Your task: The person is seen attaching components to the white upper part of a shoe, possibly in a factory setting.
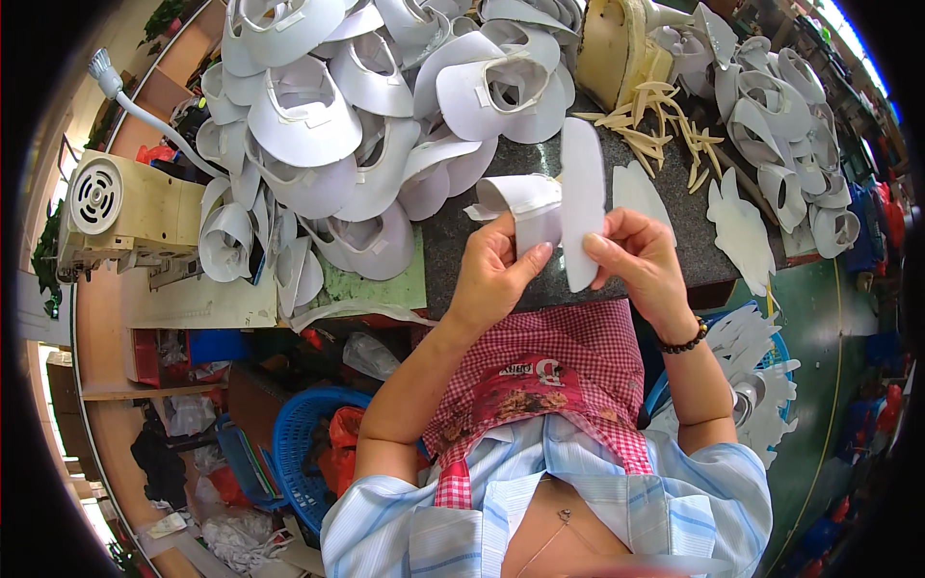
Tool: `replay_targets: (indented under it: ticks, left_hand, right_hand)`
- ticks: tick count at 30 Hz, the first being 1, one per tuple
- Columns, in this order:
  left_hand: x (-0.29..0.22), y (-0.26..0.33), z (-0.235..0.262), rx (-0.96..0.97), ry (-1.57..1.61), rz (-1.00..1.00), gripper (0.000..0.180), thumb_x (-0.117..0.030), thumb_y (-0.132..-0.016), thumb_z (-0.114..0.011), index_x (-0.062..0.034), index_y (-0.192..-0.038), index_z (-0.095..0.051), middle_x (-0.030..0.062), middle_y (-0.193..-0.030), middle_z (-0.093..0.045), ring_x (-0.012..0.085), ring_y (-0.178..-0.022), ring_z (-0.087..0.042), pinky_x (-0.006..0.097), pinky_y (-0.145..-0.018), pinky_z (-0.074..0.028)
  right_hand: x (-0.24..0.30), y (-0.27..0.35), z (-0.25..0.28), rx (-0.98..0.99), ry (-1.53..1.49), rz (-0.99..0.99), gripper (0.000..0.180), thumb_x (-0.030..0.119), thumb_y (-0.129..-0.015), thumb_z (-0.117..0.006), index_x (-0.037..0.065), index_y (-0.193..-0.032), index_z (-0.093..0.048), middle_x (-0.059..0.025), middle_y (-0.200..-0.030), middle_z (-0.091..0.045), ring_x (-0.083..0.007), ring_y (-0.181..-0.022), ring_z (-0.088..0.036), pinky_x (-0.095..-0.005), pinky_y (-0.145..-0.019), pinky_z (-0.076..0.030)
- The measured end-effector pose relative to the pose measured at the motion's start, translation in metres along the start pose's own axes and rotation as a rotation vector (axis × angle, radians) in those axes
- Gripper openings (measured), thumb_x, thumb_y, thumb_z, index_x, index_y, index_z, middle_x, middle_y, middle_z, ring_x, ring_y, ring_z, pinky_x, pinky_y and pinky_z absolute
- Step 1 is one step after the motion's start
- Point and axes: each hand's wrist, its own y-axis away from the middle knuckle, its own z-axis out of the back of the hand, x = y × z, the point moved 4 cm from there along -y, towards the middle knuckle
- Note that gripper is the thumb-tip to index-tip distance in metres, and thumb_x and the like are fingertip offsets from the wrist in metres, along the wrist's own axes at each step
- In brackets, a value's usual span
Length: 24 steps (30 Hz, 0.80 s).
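Note:
My left hand [493,275] is closed on a white shoe upper [536,207], a curved piece with a raised collar, pinched by its near edge between thumb and fingers. In my right hand [644,258] is a flat, long white insole [582,178], gripped at its lower end between thumb and fingers and pointing away from me. The two pieces are side by side just above the dark tabletop [448,255], their edges close together; whether they touch I cannot tell. Another flat white insole [640,193] lies behind my right hand.
White shoe uppers [302,111] are heaped at the far left, with another heap [785,144] far right. Cream strips [650,120] lie beside a worn yellowish block [612,53]. A beige machine [116,207] stands left. Blue baskets [299,453] flank me below; white scraps [742,226] overhang the right edge.

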Motion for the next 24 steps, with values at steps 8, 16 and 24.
replay_targets:
  ticks: [8, 16, 24]
  left_hand:
    - [0.001, 0.000, -0.001, 0.081, 0.134, 0.108, 0.044, 0.009, -0.084, -0.052, 0.0021, -0.128, -0.052, 0.0081, -0.117, -0.062, 0.0155, -0.109, -0.060, 0.030, -0.095, -0.046]
    - [-0.005, 0.006, -0.003, 0.115, 0.201, 0.159, 0.072, 0.013, -0.063, -0.041, 0.0041, -0.134, -0.046, 0.0108, -0.126, -0.058, 0.0198, -0.120, -0.054, 0.032, -0.103, -0.040]
    - [-0.007, 0.004, -0.001, 0.280, 0.586, 0.107, 0.072, -0.007, -0.069, -0.051, 0.0069, -0.139, -0.039, 0.0147, -0.133, -0.052, 0.0236, -0.124, -0.049, 0.038, -0.110, -0.032]
  right_hand:
    - [-0.001, -0.015, -0.017, -0.011, 0.063, 0.037, 0.020, 0.015, -0.088, -0.072, -0.004, -0.088, -0.064, -0.0046, -0.078, -0.065, -0.0067, -0.064, -0.061, -0.0188, -0.056, -0.053]
    - [-0.004, -0.015, -0.018, -0.032, 0.085, 0.034, 0.023, 0.016, -0.085, -0.075, -0.005, -0.086, -0.066, -0.0072, -0.077, -0.067, -0.0069, -0.065, -0.063, -0.0194, -0.055, -0.054]
    - [0.001, -0.013, -0.024, -0.125, 0.223, 0.112, 0.022, 0.014, -0.084, -0.076, -0.005, -0.078, -0.065, -0.0046, -0.066, -0.065, -0.0063, -0.057, -0.061, -0.0197, -0.052, -0.051]
